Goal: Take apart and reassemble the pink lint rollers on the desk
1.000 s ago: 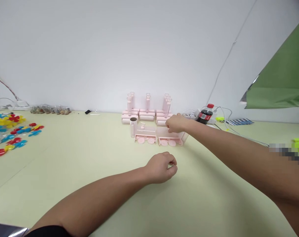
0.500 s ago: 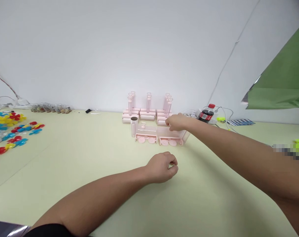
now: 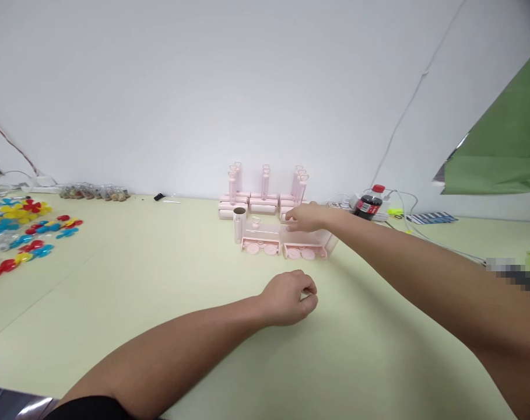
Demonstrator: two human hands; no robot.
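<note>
Nearest the person, on the pale green table (image 3: 160, 280), the left hand (image 3: 288, 297) rests curled into a loose fist, fingertips pinched together; whether something small sits between them I cannot tell. Beyond it stands a pink toy train (image 3: 282, 239) with round wheels along its near side and a clear cylinder (image 3: 238, 224) upright at its left end. The right hand (image 3: 306, 217) reaches over the train's right half, fingers narrowed at its top edge, apparently touching it, though the grip itself is hidden.

The train looks light, so a push from that stretched arm could slide it or tip the clear cylinder, I would guess. Just behind it, against the wall, is a row of stacked pink parts (image 3: 262, 204) with tall clear tubes (image 3: 265, 179) standing on them; a hand going too far could knock those over.

To the right of these sit a dark soda bottle (image 3: 368, 205) with a red cap and some cables (image 3: 400, 204). Far left lie red, yellow and blue plastic propellers (image 3: 24, 233), well apart from both hands. Between the left hand and the train the tabletop is bare.
</note>
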